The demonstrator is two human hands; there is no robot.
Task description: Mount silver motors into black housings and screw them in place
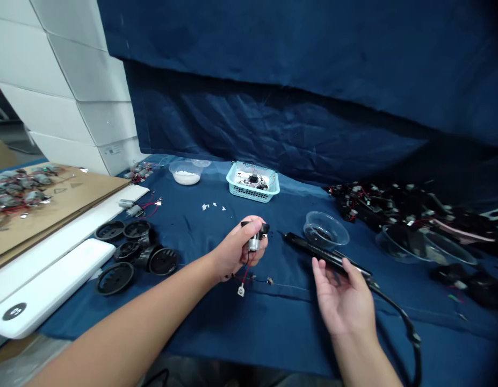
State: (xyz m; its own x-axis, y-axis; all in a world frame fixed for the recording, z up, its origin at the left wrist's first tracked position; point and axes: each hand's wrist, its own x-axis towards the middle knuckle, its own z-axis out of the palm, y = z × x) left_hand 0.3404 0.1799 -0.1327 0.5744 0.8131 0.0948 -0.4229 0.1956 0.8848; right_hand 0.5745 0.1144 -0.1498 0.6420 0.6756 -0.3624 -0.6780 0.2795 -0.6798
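A small silver motor with a black plastic end is gripped in my left hand, its thumb pressed across the top. Red and dark wires hang from it, one ending in a small metal tab. Palm up, my right hand has its fingers extended and thumb apart. Its fingertips are against the near side of a black pen-shaped electric screwdriver, whose tip points left towards the motor. From its back end a black cable curves down to the right. Just behind the screwdriver stands a clear round bowl with small dark bits inside.
At the back are a light blue basket of parts and a white-filled tub. Black round housings, a white power bank and cardboard bearing motors lie left. A dark heap of wired parts covers the right.
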